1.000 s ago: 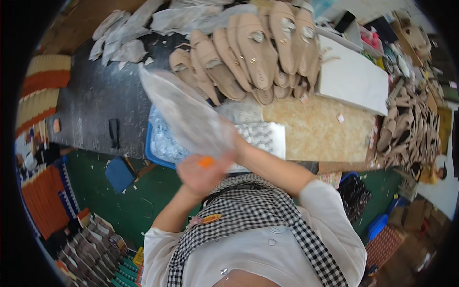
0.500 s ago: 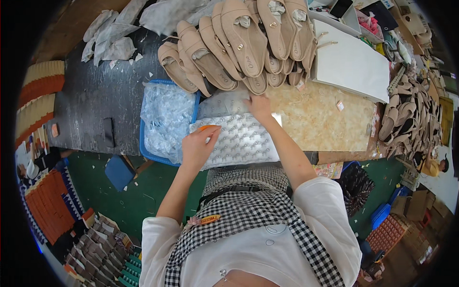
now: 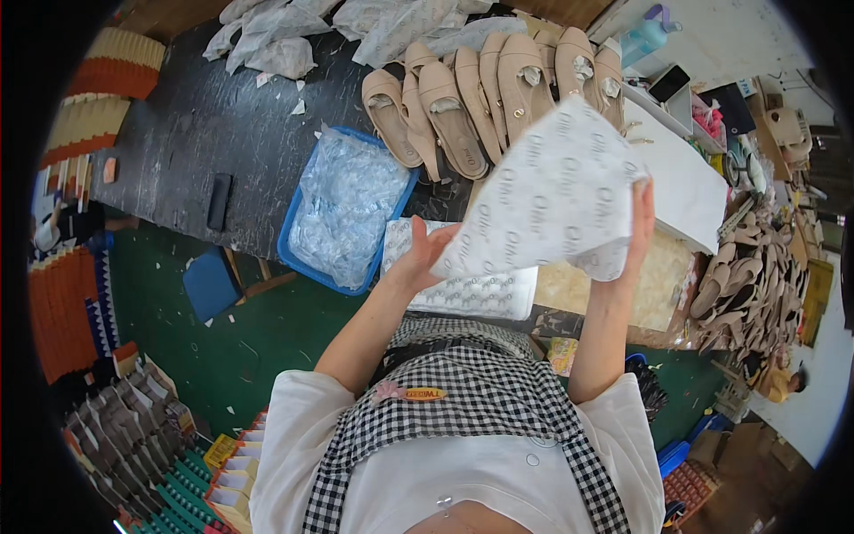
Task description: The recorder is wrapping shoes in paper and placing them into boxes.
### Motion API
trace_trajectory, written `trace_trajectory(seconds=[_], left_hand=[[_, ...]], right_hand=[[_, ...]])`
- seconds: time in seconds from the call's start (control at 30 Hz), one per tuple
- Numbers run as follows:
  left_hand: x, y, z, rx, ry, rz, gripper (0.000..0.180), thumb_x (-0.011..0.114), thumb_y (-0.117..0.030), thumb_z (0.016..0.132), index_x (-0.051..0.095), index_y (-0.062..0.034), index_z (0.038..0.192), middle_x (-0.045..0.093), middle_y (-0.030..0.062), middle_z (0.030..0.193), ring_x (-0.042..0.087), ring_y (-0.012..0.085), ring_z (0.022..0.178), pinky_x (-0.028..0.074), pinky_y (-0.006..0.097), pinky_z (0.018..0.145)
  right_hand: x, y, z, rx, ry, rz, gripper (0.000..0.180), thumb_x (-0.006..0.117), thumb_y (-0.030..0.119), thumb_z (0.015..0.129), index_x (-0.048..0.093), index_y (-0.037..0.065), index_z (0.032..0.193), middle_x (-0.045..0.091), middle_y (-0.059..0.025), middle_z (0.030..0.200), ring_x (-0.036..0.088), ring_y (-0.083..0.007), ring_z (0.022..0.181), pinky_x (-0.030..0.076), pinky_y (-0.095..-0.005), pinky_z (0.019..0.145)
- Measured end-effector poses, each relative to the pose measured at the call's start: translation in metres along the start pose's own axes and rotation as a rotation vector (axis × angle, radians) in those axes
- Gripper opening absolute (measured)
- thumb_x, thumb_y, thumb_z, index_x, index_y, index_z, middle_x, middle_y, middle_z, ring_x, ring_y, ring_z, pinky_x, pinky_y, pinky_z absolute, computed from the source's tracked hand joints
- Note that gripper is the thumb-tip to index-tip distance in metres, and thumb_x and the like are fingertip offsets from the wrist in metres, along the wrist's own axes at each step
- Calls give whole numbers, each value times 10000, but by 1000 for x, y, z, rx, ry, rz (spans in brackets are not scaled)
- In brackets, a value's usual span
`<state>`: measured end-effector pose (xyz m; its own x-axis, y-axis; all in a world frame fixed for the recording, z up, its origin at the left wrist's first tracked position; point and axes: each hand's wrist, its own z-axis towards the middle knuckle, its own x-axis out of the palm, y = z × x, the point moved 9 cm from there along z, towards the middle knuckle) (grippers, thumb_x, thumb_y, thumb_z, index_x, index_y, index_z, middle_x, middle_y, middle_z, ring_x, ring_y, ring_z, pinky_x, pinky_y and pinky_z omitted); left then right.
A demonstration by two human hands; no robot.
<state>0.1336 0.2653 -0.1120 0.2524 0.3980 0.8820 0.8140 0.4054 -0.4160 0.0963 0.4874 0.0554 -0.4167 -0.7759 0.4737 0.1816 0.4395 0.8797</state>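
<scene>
A sheet of white tissue paper (image 3: 551, 196) with a grey repeated print is lifted in front of me, bent and slightly blurred. My right hand (image 3: 639, 231) grips its right edge, the thumb partly hidden by the paper. At the sheet's lower left corner is my left hand (image 3: 422, 254), thumb raised apart from the fingers, whose tips go out of sight behind the paper. Beneath it lies a stack of the same printed tissue paper (image 3: 498, 298) at the table's near edge. Beyond the sheet stand several beige slingback shoes (image 3: 454, 133) in a row, some stuffed with paper.
A blue basket (image 3: 286, 240) of small clear plastic packets stands left of the stack. Crumpled tissue (image 3: 276, 55) and a black phone-like object (image 3: 219, 201) lie on the dark table (image 3: 178, 151). A white box (image 3: 680, 187) stands right, near piled beige shoes (image 3: 743, 267).
The right hand has moved right and nearer, raising a tissue sheet off the stack. My left hand has shifted right to its corner, with fingers opened. The whole view has swung left.
</scene>
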Motion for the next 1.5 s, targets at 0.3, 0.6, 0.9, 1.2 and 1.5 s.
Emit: trace_trajectory(seconds=[0.3, 0.6, 0.9, 1.2, 1.5], left_hand=[[33, -62, -28, 367, -497, 621, 538, 691, -78, 848, 469, 17, 1329, 584, 96, 1250, 556, 149, 1112, 463, 300, 928], [25, -102, -53, 181, -426, 552, 247, 609, -67, 889, 654, 34, 1110, 702, 83, 1005, 669, 129, 883, 538, 287, 794], [29, -136, -75, 310, -525, 661, 239, 612, -24, 865, 668, 25, 1092, 700, 54, 949, 632, 82, 800, 513, 246, 728], [24, -151, -91, 580, -1037, 648, 143, 678, -67, 848, 680, 5, 971, 665, 3, 804, 572, 54, 683, 448, 209, 580], [113, -180, -75, 572, -859, 1269, 113, 657, -59, 879, 705, 40, 854, 536, -23, 547, 448, 15, 511, 321, 194, 484]], right_hand=[[-87, -34, 6, 55, -320, 44, 352, 413, 266, 1017, 508, 38, 1268, 588, -110, 1246, 572, -239, 1145, 490, -399, 946], [-114, -39, 17, -25, -247, -173, 243, 533, 208, 984, 547, 16, 1133, 636, -88, 1057, 630, -156, 925, 531, -287, 797], [-54, -44, 14, -213, -7, -1304, 393, 579, 181, 945, 502, -17, 1274, 597, -174, 1139, 580, -258, 1044, 458, -342, 909], [139, -100, -59, 183, 587, -523, 187, 713, 128, 821, 642, 6, 945, 669, -44, 839, 612, -130, 734, 484, -263, 653], [-23, -41, 73, -171, -37, -1164, 139, 626, 136, 873, 636, 28, 960, 673, -99, 822, 641, -229, 743, 496, -335, 676]])
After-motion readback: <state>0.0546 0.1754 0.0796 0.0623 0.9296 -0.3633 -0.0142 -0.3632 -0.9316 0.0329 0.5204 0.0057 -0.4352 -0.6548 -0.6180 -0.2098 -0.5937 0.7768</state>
